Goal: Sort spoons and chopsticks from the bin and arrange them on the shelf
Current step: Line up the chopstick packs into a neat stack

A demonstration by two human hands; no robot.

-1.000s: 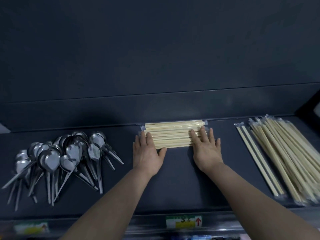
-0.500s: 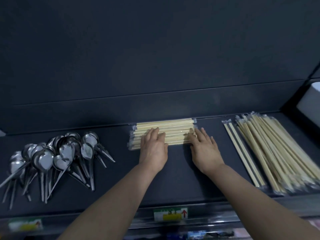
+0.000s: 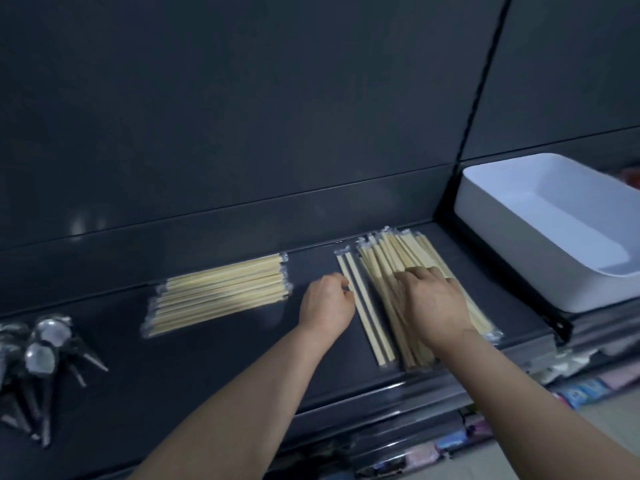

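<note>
Right hand (image 3: 433,303) rests on chopstick pile (image 3: 398,251); left hand (image 3: 325,303) curled beside.

back panel (image 3: 242,116): dark grey, matte | divider post (image 3: 485,81): black | light: dim | coloured packets (image 3: 581,393): below right

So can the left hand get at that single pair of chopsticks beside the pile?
Probably yes: the left hand is right beside the single pair, nothing between them; the right hand rests on the pile.

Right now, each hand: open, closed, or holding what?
Left hand: fingers curled beside the single wrapped pair; grip cannot be told.
Right hand: open, flat on the chopstick pile.
</note>
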